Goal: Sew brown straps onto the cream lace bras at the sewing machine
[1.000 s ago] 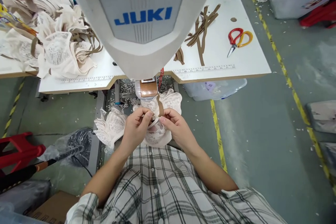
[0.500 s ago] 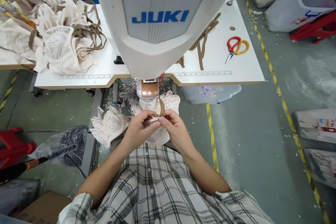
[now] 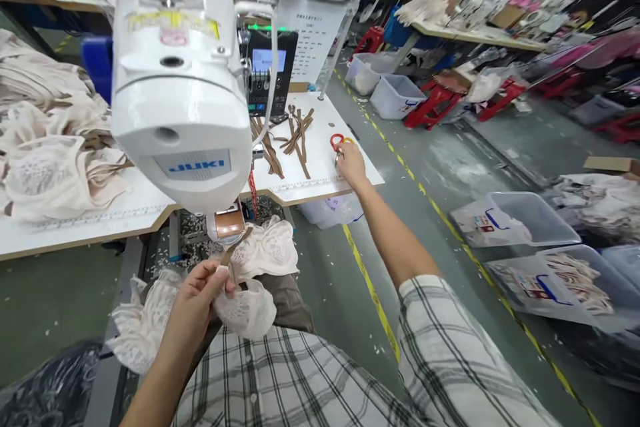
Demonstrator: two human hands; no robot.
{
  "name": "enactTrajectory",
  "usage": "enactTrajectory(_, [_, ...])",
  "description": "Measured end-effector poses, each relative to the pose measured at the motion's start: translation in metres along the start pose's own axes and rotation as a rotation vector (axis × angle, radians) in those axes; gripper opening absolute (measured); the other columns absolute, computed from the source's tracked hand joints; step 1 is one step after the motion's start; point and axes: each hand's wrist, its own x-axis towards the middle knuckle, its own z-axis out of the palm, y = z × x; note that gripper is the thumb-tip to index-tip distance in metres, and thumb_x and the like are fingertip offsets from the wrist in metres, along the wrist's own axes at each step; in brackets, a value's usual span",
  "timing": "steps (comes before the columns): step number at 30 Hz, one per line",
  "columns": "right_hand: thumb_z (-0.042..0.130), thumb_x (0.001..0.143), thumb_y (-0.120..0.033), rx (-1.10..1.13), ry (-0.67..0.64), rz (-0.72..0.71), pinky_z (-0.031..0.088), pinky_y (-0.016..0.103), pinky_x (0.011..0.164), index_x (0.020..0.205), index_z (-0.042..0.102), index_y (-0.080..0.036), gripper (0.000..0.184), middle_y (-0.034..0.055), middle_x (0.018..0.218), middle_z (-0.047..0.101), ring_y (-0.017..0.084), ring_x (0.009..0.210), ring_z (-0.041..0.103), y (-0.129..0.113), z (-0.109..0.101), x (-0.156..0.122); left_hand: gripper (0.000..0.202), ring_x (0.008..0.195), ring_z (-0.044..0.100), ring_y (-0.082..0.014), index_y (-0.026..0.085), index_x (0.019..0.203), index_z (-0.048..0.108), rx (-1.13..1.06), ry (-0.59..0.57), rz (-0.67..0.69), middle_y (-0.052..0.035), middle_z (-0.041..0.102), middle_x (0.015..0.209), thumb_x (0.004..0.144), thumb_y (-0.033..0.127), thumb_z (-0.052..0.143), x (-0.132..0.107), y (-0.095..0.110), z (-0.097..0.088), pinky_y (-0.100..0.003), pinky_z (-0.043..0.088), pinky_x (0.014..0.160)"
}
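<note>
Low in front of the sewing machine [image 3: 177, 127], my left hand [image 3: 197, 290] pinches a cream lace bra [image 3: 246, 310] near the end of its brown strap [image 3: 229, 254]. Part of the bra lies over my lap below the machine's sewing end. My right hand [image 3: 352, 165] reaches to the right part of the white table [image 3: 330, 113], its fingers closed on scissors [image 3: 337, 141] with one red and one yellow handle loop. My fingers partly hide the blades. Several brown strap pieces [image 3: 301, 137] lie on the table left of that hand.
Cream bras [image 3: 47, 167] are heaped on the table at the left. Another lace bra piece [image 3: 145, 320] hangs left of my lap. A clear bin [image 3: 330, 210] sits under the table edge. Plastic bins [image 3: 520, 217] and red stools [image 3: 437, 103] stand on the floor to the right.
My right hand has left the bra and moved out right to the scissors on the table. My left hand still grips the bra. The view has turned up and right.
</note>
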Motion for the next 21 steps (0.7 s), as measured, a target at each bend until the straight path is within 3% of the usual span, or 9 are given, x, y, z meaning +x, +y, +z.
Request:
enactTrajectory(4, [0.049,0.083,-0.004,-0.145,-0.15,-0.07,0.034,0.034,0.104,0.119,0.065,-0.011,0.04,0.0193,0.14,0.052,0.025,0.123,0.048,0.011,-0.021,0.045,0.032,0.057,0.051,-0.0119,0.018,0.081,0.066,0.236,-0.029,0.019,-0.0017,0.067,0.069,0.077,0.049,0.074,-0.005,0.013,-0.005,-0.022,0.041,0.057])
enactTrajectory(8, [0.061,0.077,-0.002,-0.28,-0.331,-0.173,0.039,0.03,0.084,0.102,0.072,-0.013,0.029,0.0171,0.12,0.066,0.02,0.098,0.059,0.009,-0.031,0.053,0.033,0.057,0.051,-0.0146,0.018,0.078,0.07,0.421,0.022,0.069,-0.0037,0.068,0.069,0.078,0.051,0.07,-0.012,0.029,-0.009,-0.024,0.04,0.055])
enactTrajectory(12, [0.064,0.085,-0.014,-0.387,-0.459,-0.267,0.035,0.037,0.08,0.111,0.071,-0.012,0.027,0.0219,0.114,0.067,0.02,0.092,0.06,0.021,-0.029,0.043,0.027,0.062,0.053,-0.0142,0.019,0.078,0.072,0.528,0.062,0.203,-0.0033,0.069,0.073,0.086,0.043,0.062,-0.016,0.033,-0.017,-0.024,0.041,0.059])
enactTrajectory(15, [0.072,0.079,-0.019,-0.434,-0.52,-0.297,0.036,0.038,0.079,0.111,0.07,-0.013,0.033,0.0207,0.108,0.07,0.019,0.088,0.061,0.04,-0.019,0.03,0.025,0.061,0.053,-0.0126,0.019,0.081,0.072,0.549,0.098,0.21,-0.0034,0.071,0.076,0.089,0.039,0.059,-0.017,0.03,-0.023,-0.023,0.041,0.057])
enactTrajectory(19, [0.076,0.076,-0.036,-0.489,-0.493,-0.241,0.037,0.039,0.065,0.094,0.067,-0.019,0.027,0.0205,0.101,0.07,0.017,0.068,0.06,0.056,-0.015,-0.012,0.023,0.058,0.056,-0.0122,0.019,0.085,0.07,0.46,0.1,0.167,-0.0048,0.073,0.079,0.089,0.04,0.061,-0.021,0.025,-0.023,-0.022,0.041,0.052])
enactTrajectory(21, [0.073,0.078,-0.047,-0.456,-0.451,-0.18,0.038,0.04,0.06,0.097,0.063,-0.022,0.033,0.0231,0.103,0.069,0.017,0.061,0.058,0.055,-0.019,-0.042,0.022,0.06,0.06,-0.013,0.019,0.089,0.067,0.397,0.105,0.161,-0.0053,0.075,0.081,0.088,0.041,0.063,-0.024,0.023,-0.023,-0.023,0.043,0.054])
